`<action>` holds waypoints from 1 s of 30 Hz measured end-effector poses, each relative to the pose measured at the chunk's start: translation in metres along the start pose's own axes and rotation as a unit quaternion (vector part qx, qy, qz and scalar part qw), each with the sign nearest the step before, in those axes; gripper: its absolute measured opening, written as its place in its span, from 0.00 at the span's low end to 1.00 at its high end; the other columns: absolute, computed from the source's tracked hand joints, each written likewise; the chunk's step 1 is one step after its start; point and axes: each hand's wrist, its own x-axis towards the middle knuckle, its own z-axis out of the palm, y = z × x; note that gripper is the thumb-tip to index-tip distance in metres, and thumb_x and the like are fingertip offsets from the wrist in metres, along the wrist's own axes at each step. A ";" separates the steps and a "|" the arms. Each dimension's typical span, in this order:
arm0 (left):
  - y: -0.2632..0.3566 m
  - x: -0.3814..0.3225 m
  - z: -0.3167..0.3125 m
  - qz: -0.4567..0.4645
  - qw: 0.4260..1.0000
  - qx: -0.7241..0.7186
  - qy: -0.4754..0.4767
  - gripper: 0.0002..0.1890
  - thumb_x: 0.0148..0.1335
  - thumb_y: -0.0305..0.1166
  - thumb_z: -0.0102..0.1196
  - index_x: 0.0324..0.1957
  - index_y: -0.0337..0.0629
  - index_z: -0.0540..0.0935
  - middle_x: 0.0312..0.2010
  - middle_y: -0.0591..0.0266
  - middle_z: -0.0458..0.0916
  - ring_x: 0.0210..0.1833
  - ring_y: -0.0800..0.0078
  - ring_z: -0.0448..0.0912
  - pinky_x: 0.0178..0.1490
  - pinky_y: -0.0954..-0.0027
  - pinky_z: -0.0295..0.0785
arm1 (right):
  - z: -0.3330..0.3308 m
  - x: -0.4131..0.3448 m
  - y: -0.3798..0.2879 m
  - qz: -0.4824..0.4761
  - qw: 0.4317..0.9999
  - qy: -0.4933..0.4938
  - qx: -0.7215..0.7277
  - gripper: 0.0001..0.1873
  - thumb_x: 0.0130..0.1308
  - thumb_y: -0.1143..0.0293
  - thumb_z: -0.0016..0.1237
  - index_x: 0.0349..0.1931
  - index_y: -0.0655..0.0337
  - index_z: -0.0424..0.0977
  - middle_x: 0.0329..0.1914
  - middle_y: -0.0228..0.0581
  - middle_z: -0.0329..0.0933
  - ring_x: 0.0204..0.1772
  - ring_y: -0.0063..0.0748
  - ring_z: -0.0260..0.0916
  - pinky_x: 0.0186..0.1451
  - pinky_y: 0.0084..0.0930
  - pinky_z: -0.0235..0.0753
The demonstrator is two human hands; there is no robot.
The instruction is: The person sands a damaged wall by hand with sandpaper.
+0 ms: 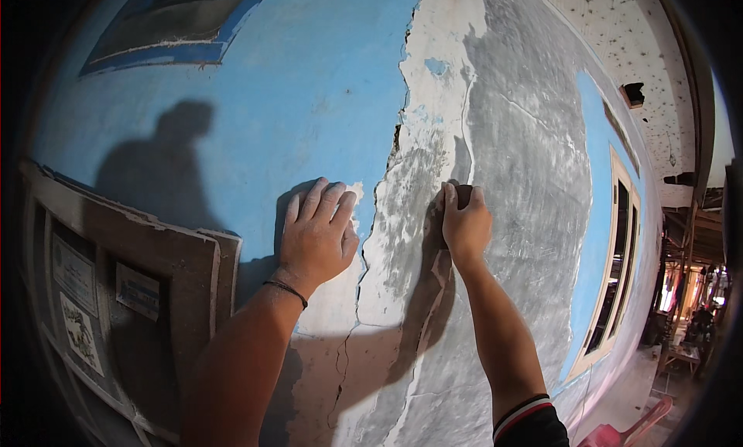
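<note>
My left hand (pixel 319 232) rests palm-down against the blue-painted wall (pixel 302 122), fingers a little apart, with a dark cord around the wrist. White dust coats its fingertips. In my right hand (pixel 468 226) is a dark block (pixel 464 195), pressed to the wall along a raised plaster edge; much of it is hidden behind the fingers. Between the hands runs a strip of bare pale plaster (pixel 435 104), stained grey lower down. A jagged crack (pixel 396 139) borders its left side. Rough grey cement render (pixel 528 174) covers the wall on the right.
A brown wooden frame (pixel 174 238) at lower left holds panels with papers (pixel 75 273) bearing writing. Above it is a blue-framed opening (pixel 168 29). A pale-framed window (pixel 609 284) stands at right, with a pink plastic chair (pixel 633 429) below. The spotted ceiling (pixel 633 52) slopes overhead.
</note>
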 end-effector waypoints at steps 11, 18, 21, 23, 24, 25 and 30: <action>0.002 0.001 0.001 0.012 1.000 -0.015 0.007 0.22 0.48 0.27 0.53 0.50 0.43 0.76 0.52 0.59 0.74 0.59 0.57 0.69 0.60 0.55 0.60 | 0.005 0.023 -0.022 0.009 0.998 0.065 0.021 0.20 0.64 0.48 0.45 0.38 0.58 0.73 0.33 0.55 0.79 0.42 0.61 0.76 0.45 0.48 0.73; 0.006 0.007 0.000 0.018 1.000 -0.012 0.005 0.22 0.48 0.26 0.53 0.49 0.43 0.76 0.51 0.59 0.74 0.58 0.57 0.69 0.60 0.55 0.59 | 0.001 0.037 -0.027 -0.003 0.999 0.042 0.025 0.20 0.64 0.48 0.47 0.38 0.58 0.73 0.32 0.52 0.80 0.41 0.58 0.76 0.44 0.46 0.73; 0.007 0.008 0.002 0.023 1.000 -0.015 0.000 0.22 0.48 0.25 0.53 0.49 0.43 0.76 0.51 0.59 0.74 0.58 0.57 0.69 0.60 0.55 0.59 | 0.006 0.052 -0.028 0.028 0.995 0.094 0.025 0.19 0.63 0.49 0.47 0.36 0.57 0.74 0.32 0.50 0.80 0.41 0.58 0.77 0.44 0.46 0.73; 0.004 0.007 0.000 0.026 1.000 -0.009 0.002 0.22 0.48 0.24 0.52 0.49 0.42 0.76 0.50 0.59 0.74 0.58 0.57 0.69 0.60 0.55 0.59 | 0.005 0.040 -0.027 0.026 0.996 0.076 0.037 0.18 0.63 0.49 0.47 0.37 0.56 0.75 0.34 0.50 0.80 0.42 0.57 0.77 0.45 0.46 0.73; 0.001 0.005 -0.003 0.025 1.000 -0.006 0.000 0.22 0.48 0.24 0.52 0.49 0.42 0.76 0.50 0.59 0.74 0.58 0.57 0.69 0.60 0.55 0.59 | 0.003 0.027 -0.027 0.026 0.996 0.072 0.039 0.18 0.63 0.49 0.47 0.37 0.56 0.75 0.34 0.50 0.80 0.42 0.57 0.77 0.45 0.46 0.73; -0.001 0.004 -0.004 0.022 1.000 -0.004 0.000 0.22 0.48 0.24 0.52 0.49 0.42 0.76 0.50 0.58 0.74 0.58 0.57 0.69 0.60 0.55 0.59 | 0.001 0.011 -0.023 0.020 0.998 0.044 0.035 0.18 0.63 0.50 0.48 0.38 0.56 0.75 0.35 0.50 0.80 0.43 0.57 0.77 0.46 0.46 0.73; 0.002 0.005 -0.001 0.023 1.000 -0.010 0.002 0.22 0.48 0.23 0.52 0.49 0.42 0.76 0.50 0.58 0.74 0.58 0.56 0.69 0.60 0.55 0.59 | -0.002 0.027 -0.030 0.019 1.000 0.003 0.005 0.19 0.63 0.50 0.47 0.39 0.56 0.75 0.37 0.51 0.80 0.45 0.56 0.76 0.47 0.45 0.73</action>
